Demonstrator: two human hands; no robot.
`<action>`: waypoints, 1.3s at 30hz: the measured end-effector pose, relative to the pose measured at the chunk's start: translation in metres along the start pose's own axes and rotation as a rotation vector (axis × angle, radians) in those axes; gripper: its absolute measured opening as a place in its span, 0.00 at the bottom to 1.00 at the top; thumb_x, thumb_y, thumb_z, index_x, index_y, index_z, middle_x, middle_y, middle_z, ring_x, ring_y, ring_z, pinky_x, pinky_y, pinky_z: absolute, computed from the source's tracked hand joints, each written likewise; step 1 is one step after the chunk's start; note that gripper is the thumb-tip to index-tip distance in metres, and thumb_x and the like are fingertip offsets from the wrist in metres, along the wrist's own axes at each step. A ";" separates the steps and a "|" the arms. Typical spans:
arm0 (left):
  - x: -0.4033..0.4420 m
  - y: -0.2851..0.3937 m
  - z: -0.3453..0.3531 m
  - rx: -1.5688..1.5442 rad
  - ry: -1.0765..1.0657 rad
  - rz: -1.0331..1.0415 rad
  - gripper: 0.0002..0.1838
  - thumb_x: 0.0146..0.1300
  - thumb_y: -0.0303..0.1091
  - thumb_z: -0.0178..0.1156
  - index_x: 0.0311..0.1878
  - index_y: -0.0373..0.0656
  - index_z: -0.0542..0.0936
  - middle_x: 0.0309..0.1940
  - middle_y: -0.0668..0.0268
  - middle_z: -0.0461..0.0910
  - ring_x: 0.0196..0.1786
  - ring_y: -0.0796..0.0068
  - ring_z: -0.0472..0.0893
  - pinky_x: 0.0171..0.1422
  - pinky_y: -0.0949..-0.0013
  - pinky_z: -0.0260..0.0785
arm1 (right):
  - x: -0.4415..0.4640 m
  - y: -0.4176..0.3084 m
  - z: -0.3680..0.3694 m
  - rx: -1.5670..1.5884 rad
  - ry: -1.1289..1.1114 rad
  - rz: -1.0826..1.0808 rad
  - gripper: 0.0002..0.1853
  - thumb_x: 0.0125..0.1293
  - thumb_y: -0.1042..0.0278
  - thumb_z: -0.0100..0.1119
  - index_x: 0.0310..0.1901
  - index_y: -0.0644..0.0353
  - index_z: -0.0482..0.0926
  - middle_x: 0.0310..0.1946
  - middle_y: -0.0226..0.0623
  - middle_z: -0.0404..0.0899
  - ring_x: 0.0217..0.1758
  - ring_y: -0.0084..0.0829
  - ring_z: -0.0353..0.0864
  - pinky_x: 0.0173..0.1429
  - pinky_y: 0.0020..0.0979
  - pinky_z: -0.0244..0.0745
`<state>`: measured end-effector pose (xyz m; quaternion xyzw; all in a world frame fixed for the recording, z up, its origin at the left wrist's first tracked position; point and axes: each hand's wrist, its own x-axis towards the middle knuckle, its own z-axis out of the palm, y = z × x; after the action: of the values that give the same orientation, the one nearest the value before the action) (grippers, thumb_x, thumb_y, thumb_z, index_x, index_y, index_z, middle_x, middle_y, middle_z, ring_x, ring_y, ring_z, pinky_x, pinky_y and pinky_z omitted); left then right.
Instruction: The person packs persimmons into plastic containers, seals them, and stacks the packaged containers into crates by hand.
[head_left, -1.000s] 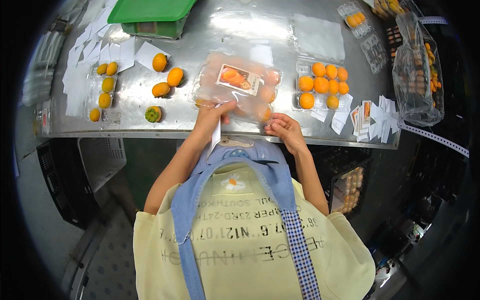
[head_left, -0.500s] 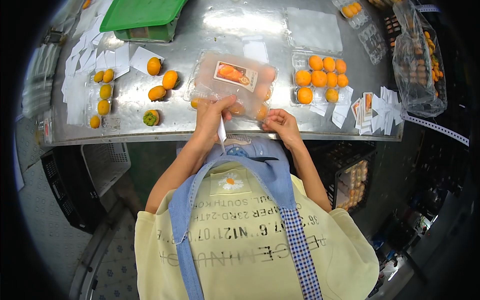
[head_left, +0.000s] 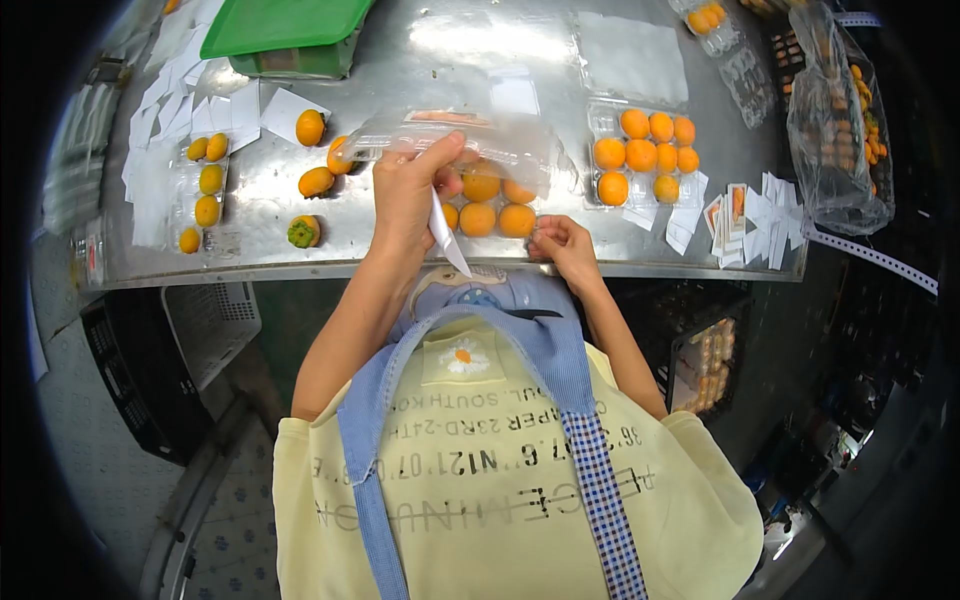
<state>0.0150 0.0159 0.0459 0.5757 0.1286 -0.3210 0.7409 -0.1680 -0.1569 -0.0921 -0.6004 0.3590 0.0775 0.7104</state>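
My left hand [head_left: 410, 195] is closed on the front edge of a clear plastic lid [head_left: 500, 140], which is tilted up. A folded white paper [head_left: 446, 232] hangs from the same hand. Under the raised lid, several orange fruits [head_left: 478, 219] sit in the box. My right hand [head_left: 565, 245] is at the box's front right corner, with fingers pressed together; what they hold, if anything, is too small to tell. A printed label [head_left: 447, 117] shows on the lid, seen at a slant.
On the metal table [head_left: 400, 255], loose fruits [head_left: 315, 182] lie to the left, with a partly filled tray [head_left: 222, 180] beyond. An open box of fruits [head_left: 640, 155] and paper cards [head_left: 735, 215] are on the right. A green-lidded container [head_left: 285, 30] stands at the back left.
The lid has swung from lying over the box to tilted up, uncovering the front fruits. My left hand has risen with it, while my right hand has stayed near the front right corner.
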 end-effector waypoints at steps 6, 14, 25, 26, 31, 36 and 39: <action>0.037 0.015 -0.010 0.028 -0.047 0.009 0.26 0.58 0.52 0.65 0.43 0.34 0.79 0.40 0.56 0.83 0.19 0.88 0.70 0.13 0.86 0.52 | -0.015 -0.032 0.006 -0.590 0.304 -0.313 0.12 0.63 0.64 0.61 0.45 0.61 0.81 0.32 0.35 0.83 0.39 0.24 0.82 0.42 0.30 0.76; 0.040 0.021 0.014 -0.078 -0.167 0.013 0.37 0.61 0.63 0.57 0.54 0.34 0.73 0.54 0.56 0.77 0.25 0.85 0.73 0.17 0.87 0.56 | -0.029 -0.125 0.087 -0.026 -0.331 -0.420 0.30 0.62 0.70 0.64 0.64 0.64 0.64 0.52 0.42 0.77 0.42 0.22 0.78 0.45 0.23 0.75; 0.049 -0.014 -0.003 -0.049 -0.106 0.056 0.26 0.69 0.54 0.50 0.54 0.40 0.78 0.54 0.63 0.78 0.51 0.70 0.75 0.60 0.65 0.62 | -0.004 -0.099 0.021 0.089 -0.094 -0.367 0.16 0.62 0.72 0.63 0.52 0.60 0.78 0.30 0.26 0.78 0.29 0.16 0.74 0.34 0.20 0.72; 0.056 -0.016 -0.011 -0.046 -0.071 0.123 0.24 0.68 0.51 0.53 0.54 0.40 0.78 0.53 0.63 0.78 0.52 0.71 0.75 0.59 0.67 0.62 | 0.002 -0.096 -0.009 0.095 0.094 -0.405 0.16 0.63 0.71 0.63 0.52 0.61 0.78 0.30 0.25 0.77 0.28 0.16 0.72 0.34 0.20 0.72; 0.099 -0.013 -0.064 0.152 0.167 0.371 0.20 0.61 0.36 0.63 0.55 0.38 0.77 0.54 0.58 0.76 0.54 0.68 0.74 0.62 0.68 0.63 | 0.001 -0.075 -0.218 0.315 0.758 -0.644 0.18 0.64 0.71 0.62 0.55 0.65 0.75 0.37 0.30 0.80 0.31 0.18 0.76 0.36 0.17 0.73; 0.147 -0.019 -0.094 0.475 0.336 0.368 0.26 0.58 0.35 0.64 0.59 0.33 0.73 0.56 0.54 0.75 0.56 0.66 0.75 0.62 0.68 0.64 | -0.014 -0.083 -0.249 0.347 1.038 -0.470 0.17 0.67 0.68 0.57 0.55 0.64 0.73 0.50 0.36 0.78 0.40 0.27 0.78 0.42 0.23 0.76; 0.172 -0.025 -0.105 0.455 0.239 0.269 0.29 0.58 0.36 0.64 0.60 0.31 0.71 0.57 0.53 0.75 0.58 0.65 0.75 0.62 0.68 0.65 | 0.005 -0.077 -0.185 0.159 0.895 -0.562 0.15 0.65 0.73 0.56 0.53 0.62 0.74 0.47 0.34 0.78 0.42 0.26 0.79 0.44 0.26 0.76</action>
<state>0.1494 0.0545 -0.1015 0.7727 0.0623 -0.1703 0.6083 -0.1997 -0.3473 -0.0373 -0.5919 0.4570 -0.4071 0.5244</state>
